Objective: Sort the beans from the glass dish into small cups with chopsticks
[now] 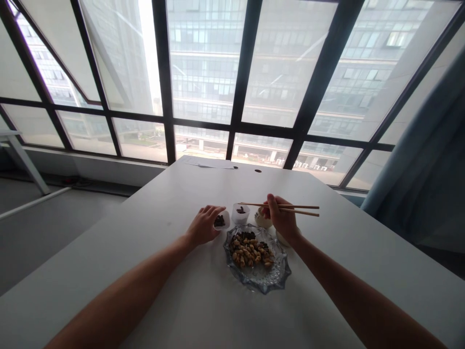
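My right hand [282,217] grips a pair of wooden chopsticks [300,208], whose tips point left over a white cup [241,216] with a few dark pieces in it. Curled around the left side of a small white cup of dark seeds [220,221] is my left hand [206,223]. Just in front stands a clear glass plate with a jagged rim [267,289], bearing peanuts in their shells [250,254] and some dark seeds [249,235]. A pale cup with dark lettering [262,219] is partly covered by my right hand, and another pale cup [282,237] shows beside my wrist.
All of this stands on a long white table [174,310]. Toward its far end lie flat white sheets [207,162] and two dark round spots. Large black-framed windows [232,128] rise behind it, and a blue-grey curtain [417,145] hangs at the right.
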`<state>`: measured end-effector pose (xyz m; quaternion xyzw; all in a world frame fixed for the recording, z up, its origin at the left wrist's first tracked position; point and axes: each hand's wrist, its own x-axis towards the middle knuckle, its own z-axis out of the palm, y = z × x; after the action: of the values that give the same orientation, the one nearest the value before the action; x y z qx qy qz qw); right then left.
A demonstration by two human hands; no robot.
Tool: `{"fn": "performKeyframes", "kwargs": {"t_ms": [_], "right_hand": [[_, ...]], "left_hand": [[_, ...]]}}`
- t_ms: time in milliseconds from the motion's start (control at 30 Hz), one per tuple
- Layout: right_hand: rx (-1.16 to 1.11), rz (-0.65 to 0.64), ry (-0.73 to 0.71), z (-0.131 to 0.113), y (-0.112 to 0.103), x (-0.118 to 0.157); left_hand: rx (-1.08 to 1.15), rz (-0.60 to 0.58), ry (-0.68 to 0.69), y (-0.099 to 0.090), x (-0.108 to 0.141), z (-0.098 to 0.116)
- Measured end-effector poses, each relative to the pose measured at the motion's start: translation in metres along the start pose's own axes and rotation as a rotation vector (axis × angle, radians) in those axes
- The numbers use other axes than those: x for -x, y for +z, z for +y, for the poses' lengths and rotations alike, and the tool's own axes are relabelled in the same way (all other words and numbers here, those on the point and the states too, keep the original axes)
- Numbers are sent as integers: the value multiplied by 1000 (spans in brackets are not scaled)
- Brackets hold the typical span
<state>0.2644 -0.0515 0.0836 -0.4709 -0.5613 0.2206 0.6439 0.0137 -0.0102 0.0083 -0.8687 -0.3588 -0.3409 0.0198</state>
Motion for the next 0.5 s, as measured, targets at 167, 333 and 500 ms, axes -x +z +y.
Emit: {"fn": "performKeyframes", "kwargs": {"t_ms": [167, 333, 500], "right_hand": [[109, -293, -77, -25, 11, 16], [332, -505, -244, -31, 31, 23], [424, -474, -320, -22, 44, 21]], "left_hand": [[39, 10, -36, 3, -2, 0], [34, 6, -14, 3, -2, 1], [15, -6, 31, 1, -2, 3]]}}
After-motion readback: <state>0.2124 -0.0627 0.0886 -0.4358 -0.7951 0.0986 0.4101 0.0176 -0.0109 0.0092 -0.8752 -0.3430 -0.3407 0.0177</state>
